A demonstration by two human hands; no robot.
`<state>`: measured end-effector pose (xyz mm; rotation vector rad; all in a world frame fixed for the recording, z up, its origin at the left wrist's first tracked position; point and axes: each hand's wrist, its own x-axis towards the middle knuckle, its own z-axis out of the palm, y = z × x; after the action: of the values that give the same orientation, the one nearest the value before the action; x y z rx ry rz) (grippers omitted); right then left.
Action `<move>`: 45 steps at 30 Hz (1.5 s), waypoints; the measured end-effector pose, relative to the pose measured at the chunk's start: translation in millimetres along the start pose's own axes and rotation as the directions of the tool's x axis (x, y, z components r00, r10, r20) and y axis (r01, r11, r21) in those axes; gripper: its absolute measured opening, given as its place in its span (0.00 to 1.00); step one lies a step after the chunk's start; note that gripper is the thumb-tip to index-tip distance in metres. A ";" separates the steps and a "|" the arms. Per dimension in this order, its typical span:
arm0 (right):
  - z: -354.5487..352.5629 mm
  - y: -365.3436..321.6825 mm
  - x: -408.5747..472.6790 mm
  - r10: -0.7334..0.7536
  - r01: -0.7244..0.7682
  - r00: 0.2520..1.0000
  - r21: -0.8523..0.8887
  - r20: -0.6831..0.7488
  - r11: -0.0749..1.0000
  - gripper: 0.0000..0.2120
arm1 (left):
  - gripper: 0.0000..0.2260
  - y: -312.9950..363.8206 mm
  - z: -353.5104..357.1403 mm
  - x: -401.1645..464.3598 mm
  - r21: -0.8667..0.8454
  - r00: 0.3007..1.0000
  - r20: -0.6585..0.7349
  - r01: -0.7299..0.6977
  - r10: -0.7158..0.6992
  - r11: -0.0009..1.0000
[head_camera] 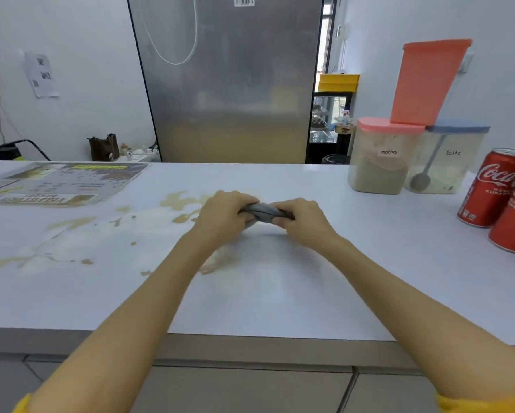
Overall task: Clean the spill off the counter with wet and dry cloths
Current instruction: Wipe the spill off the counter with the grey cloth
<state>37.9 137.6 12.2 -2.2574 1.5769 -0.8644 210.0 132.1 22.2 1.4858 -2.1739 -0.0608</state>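
Observation:
A grey cloth (262, 210), rolled into a tight twist, is held over the middle of the white counter (354, 263). My left hand (223, 216) grips its left end and my right hand (300, 219) grips its right end, both with fingers curled round it. Most of the cloth is hidden inside the two fists. A light brown spill (178, 201) spreads in puddles and streaks over the counter to the left of my hands, with a fainter smear (217, 260) under my left forearm.
A laminated menu sheet (59, 181) lies at the counter's back left. Two labelled canisters, mocha (381, 162) and latte (446, 162), stand at the back right under a tall orange container (426, 81). Red cola cans (494, 195) crowd the right edge. A steel fridge (229, 79) stands behind.

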 end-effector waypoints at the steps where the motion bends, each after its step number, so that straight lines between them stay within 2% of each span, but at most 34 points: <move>1: -18.5 -2.3 -7.8 -0.001 0.001 1.000 0.006 0.016 1.000 0.10 | 0.09 8.0 -7.2 -6.8 -0.063 1.000 -0.008 -0.028 0.027 0.998; 3: -49.3 -4.0 -32.2 0.018 -0.018 0.990 0.002 0.137 1.000 0.13 | 0.12 27.1 -14.9 -25.2 -0.157 0.995 0.048 -0.075 0.083 0.985; 5: -56.7 -0.5 -53.3 0.088 -0.076 0.959 -0.053 0.270 0.996 0.15 | 0.19 43.8 -5.5 -44.8 -0.163 0.968 0.176 -0.150 0.178 0.975; 7: -44.6 7.3 -58.7 0.135 -0.105 0.941 -0.110 0.309 0.988 0.15 | 0.20 48.6 14.0 -56.1 -0.190 0.929 0.281 -0.193 0.242 0.963; 8: -36.4 10.0 -54.6 0.139 -0.117 0.948 -0.093 0.286 0.989 0.15 | 0.19 45.9 21.3 -56.8 -0.227 0.930 0.292 -0.160 0.224 0.961; 10: -23.7 14.2 -34.0 0.171 -0.161 0.964 -0.064 0.205 0.985 0.15 | 0.16 35.5 27.2 -43.3 -0.290 0.964 0.251 -0.013 0.089 0.957; 12: -9.4 16.8 -15.1 0.170 -0.165 0.979 -0.057 0.110 0.985 0.13 | 0.14 29.3 30.4 -23.9 -0.210 0.980 0.197 0.065 -0.023 0.976; 14: 2.9 17.8 -8.4 0.160 -0.160 0.987 -0.047 0.000 0.986 0.16 | 0.13 27.1 30.9 -11.7 -0.106 0.987 0.147 0.084 -0.068 0.991; 16: -0.2 20.9 -21.1 0.170 -0.174 0.972 -0.014 -0.163 0.985 0.19 | 0.11 27.3 26.9 -9.0 -0.047 0.988 0.145 0.066 -0.058 0.997; 19: -27.1 41.6 -52.2 0.217 -0.238 0.902 -0.010 -0.374 0.971 0.16 | 0.12 25.4 18.0 -11.7 -0.025 0.973 0.231 0.006 0.000 1.000; 23: -46.0 73.9 -69.5 0.391 -0.390 0.829 0.088 -0.399 0.917 0.13 | 0.23 38.7 32.8 -3.7 -0.015 0.935 0.321 -0.154 0.150 0.988; 26: -40.1 72.5 -62.3 0.401 -0.379 0.827 0.137 -0.394 0.915 0.13 | 0.21 47.1 64.5 2.5 -0.030 0.873 0.425 -0.250 0.239 0.968; 28: -34.0 67.0 -50.5 0.388 -0.355 0.835 0.157 -0.390 0.921 0.13 | 0.17 38.6 76.3 10.9 -0.099 0.887 0.355 -0.277 0.294 0.956; 30: -26.9 61.6 -40.4 0.368 -0.338 0.850 0.146 -0.376 0.930 0.13 | 0.18 26.5 79.0 18.5 -0.118 0.917 0.214 -0.317 0.336 0.941; 32: -21.5 62.6 -37.1 0.357 -0.331 0.855 0.134 -0.376 0.934 0.13 | 0.19 14.7 78.6 26.5 -0.075 0.951 0.127 -0.273 0.281 0.959; 34: -19.3 67.1 -41.6 0.375 -0.360 0.848 0.113 -0.373 0.926 0.13 | 0.15 4.2 74.6 33.5 -0.034 0.985 0.048 -0.162 0.163 0.986; 36: -20.1 71.7 -44.7 0.386 -0.390 0.846 0.066 -0.367 0.918 0.14 | 0.14 -2.1 64.0 42.3 -0.076 0.994 -0.083 -0.075 0.069 0.994; 37: -20.6 72.4 -44.5 0.386 -0.399 0.846 0.045 -0.369 0.916 0.14 | 0.16 -0.8 60.1 48.5 -0.119 0.987 -0.148 -0.080 0.062 0.990; 39: -20.3 69.9 -41.0 0.377 -0.402 0.845 0.015 -0.380 0.916 0.16 | 0.21 21.7 55.7 58.9 -0.171 0.963 -0.232 -0.178 0.136 0.969; 40: -20.1 68.5 -39.4 0.369 -0.401 0.843 -0.002 -0.391 0.916 0.17 | 0.23 40.5 58.1 61.8 -0.213 0.960 -0.217 -0.222 0.175 0.952; 42: -20.6 67.3 -38.7 0.366 -0.418 0.829 -0.034 -0.422 0.908 0.19 | 0.21 76.6 82.1 64.4 -0.313 0.975 -0.033 -0.218 0.219 0.924; 43: -21.8 67.1 -39.6 0.375 -0.434 0.814 -0.037 -0.443 0.900 0.21 | 0.18 91.0 99.9 63.8 -0.317 0.968 0.070 -0.209 0.243 0.925; 45: -25.0 65.4 -43.5 0.377 -0.452 0.783 -0.036 -0.495 0.891 0.22 | 0.14 108.2 127.5 61.5 -0.250 0.949 0.144 -0.239 0.280 0.938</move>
<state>-37.4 155.7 -16.0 -1.7281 2.3188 -1.2619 45.5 90.9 -32.4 1.0902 -2.3943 -0.3541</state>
